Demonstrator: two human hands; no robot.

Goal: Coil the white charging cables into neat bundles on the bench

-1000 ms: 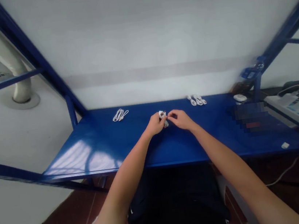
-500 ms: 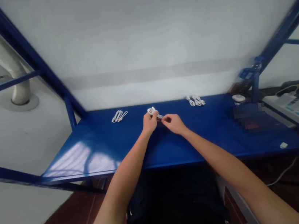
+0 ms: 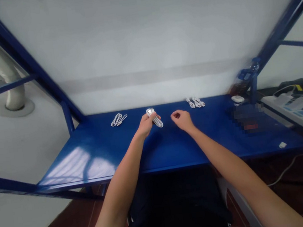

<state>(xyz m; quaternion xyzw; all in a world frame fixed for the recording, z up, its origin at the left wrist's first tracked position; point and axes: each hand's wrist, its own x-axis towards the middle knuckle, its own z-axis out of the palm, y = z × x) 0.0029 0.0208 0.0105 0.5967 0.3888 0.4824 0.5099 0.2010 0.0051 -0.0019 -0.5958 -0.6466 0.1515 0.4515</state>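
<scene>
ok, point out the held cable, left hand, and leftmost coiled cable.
Held cable [image 3: 157, 121], head view: its bundled loops.
Left hand [image 3: 145, 125], head view: middle of the hand.
Leftmost coiled cable [image 3: 117, 120], head view: its loops.

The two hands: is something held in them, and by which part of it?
The left hand holds a coiled cable around its middle, thumb across it; nothing visible is in the right hand.

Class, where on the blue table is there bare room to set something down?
Free: the blue table between the held cable and the front edge; also its left front, nearer than the coiled cable. Crowded: the right end, by a round white item and bottle; bundled cables lie beyond the right hand.
</scene>
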